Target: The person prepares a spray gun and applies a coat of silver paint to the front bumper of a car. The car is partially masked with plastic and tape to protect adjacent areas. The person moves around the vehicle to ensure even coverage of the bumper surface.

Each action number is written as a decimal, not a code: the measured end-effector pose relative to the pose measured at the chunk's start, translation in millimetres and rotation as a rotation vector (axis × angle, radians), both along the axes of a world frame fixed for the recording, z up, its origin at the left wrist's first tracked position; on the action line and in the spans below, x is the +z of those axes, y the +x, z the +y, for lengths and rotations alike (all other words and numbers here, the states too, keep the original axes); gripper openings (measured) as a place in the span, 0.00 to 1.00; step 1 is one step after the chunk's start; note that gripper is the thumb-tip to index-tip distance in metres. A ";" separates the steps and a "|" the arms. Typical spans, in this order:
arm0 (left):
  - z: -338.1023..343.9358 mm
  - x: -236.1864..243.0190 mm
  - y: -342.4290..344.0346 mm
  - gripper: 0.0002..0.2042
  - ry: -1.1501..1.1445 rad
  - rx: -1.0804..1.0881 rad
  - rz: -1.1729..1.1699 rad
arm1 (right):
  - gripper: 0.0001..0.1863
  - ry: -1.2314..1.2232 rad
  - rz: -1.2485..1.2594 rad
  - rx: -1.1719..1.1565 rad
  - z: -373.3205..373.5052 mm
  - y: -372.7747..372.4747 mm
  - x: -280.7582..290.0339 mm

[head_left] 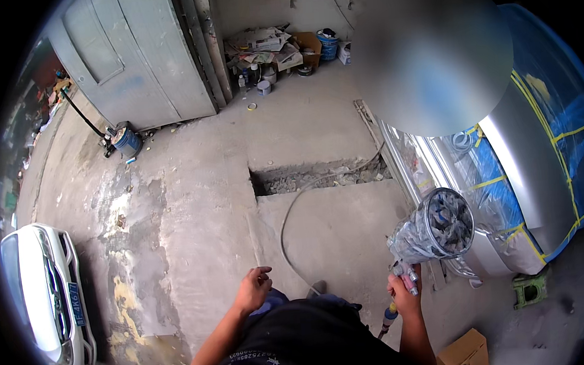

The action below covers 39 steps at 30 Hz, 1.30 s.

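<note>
My right hand [405, 289] is closed around the handle of a spray gun [408, 274]. A large round cup [412, 239], grey and smeared with silvery paint, sits on the gun and tilts toward the masked car at the right. An air-line fitting [388, 316] with a yellow and blue part hangs below the grip. My left hand [253, 290] is held before my body at the left, holding nothing, its fingers loosely bent and somewhat apart. A thin grey hose [283, 233] curves over the floor from the trench toward my feet.
Blue film and yellow tape cover parts of a silver car [518, 162] at right; a blurred round patch hides some of it. A rubble-filled trench [325, 178] crosses the floor ahead. A white car [41, 291] stands left, a cardboard box [464, 352] lower right, a blue bucket [127, 142] far left.
</note>
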<state>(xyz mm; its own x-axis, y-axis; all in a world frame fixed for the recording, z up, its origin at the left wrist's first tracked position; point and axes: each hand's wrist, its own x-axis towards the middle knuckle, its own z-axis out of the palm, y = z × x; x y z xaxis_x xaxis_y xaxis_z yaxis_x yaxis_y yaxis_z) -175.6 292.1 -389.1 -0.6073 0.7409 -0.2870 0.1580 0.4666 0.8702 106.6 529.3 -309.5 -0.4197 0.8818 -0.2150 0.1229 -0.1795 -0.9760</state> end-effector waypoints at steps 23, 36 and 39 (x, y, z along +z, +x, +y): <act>106.1 8.3 -436.2 0.10 0.177 0.237 -0.223 | 0.04 -0.005 -0.053 0.290 103.2 -397.0 35.6; 276.5 18.4 -577.5 0.04 0.239 0.397 -0.335 | 0.17 -0.152 -0.100 0.433 261.7 -541.7 21.0; 314.4 31.6 -611.1 0.04 0.273 0.429 -0.299 | 0.17 -0.143 -0.130 0.506 303.3 -578.2 24.9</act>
<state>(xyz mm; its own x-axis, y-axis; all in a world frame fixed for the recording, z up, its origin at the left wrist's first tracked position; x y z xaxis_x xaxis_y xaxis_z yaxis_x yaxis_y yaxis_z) -786.7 606.4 -357.4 -0.7907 0.5184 -0.3258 -0.2664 0.1878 0.9454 -471.6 832.6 -284.6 -0.7461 0.5347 -0.3967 0.3465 -0.1970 -0.9171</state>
